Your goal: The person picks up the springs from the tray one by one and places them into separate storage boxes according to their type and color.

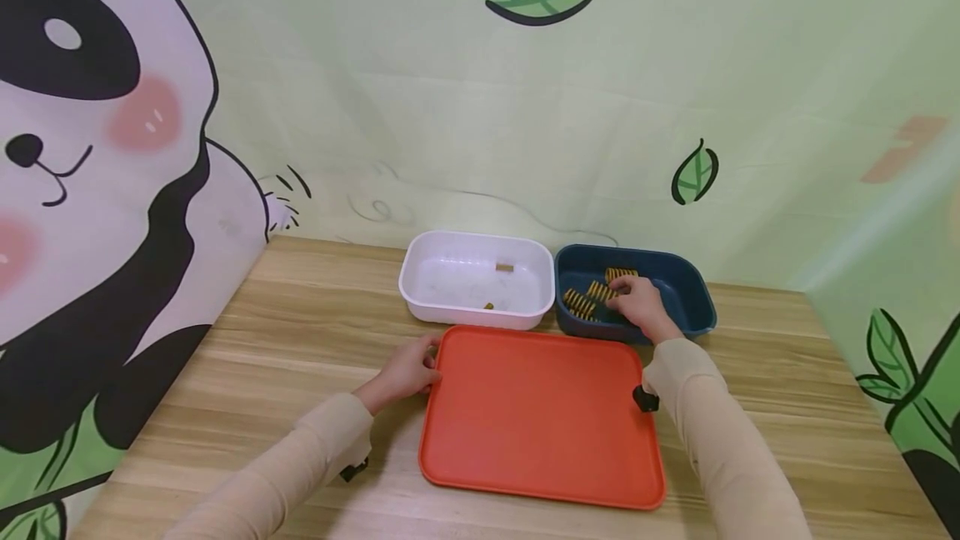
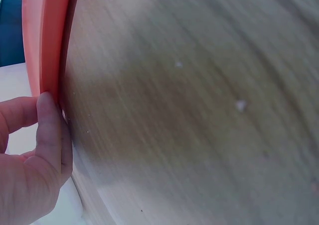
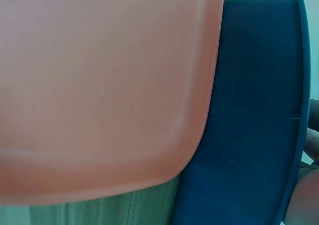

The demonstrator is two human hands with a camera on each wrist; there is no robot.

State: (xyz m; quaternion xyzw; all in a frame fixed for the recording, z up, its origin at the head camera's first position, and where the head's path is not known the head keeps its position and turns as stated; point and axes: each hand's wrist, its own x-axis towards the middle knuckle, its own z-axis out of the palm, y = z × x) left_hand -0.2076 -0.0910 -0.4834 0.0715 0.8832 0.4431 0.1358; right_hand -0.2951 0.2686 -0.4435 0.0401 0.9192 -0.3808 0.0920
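Note:
Flat on the table lies a red-orange tray (image 1: 540, 415). My left hand (image 1: 405, 369) pinches its left rim; in the left wrist view, the thumb and fingers (image 2: 48, 130) meet at the tray's edge. My right hand (image 1: 639, 302) reaches into a dark blue bin (image 1: 693, 298) behind the tray's right side. Its fingertips are right at a yellow-and-dark striped, coil-shaped piece (image 1: 600, 292), and I cannot tell whether they grip it. More coil pieces (image 1: 579, 303) lie around it. In the right wrist view the bin's wall partly hides the right fingers (image 3: 311, 142).
A white bin (image 1: 450, 273) stands left of the blue one, with a small brown piece (image 1: 504, 267) and a tiny yellowish bit (image 1: 488, 306) inside. Both bins stand at the back of the wooden table (image 1: 300, 332), near a printed backdrop (image 1: 375, 107). The tray's far edge lies close to the bins.

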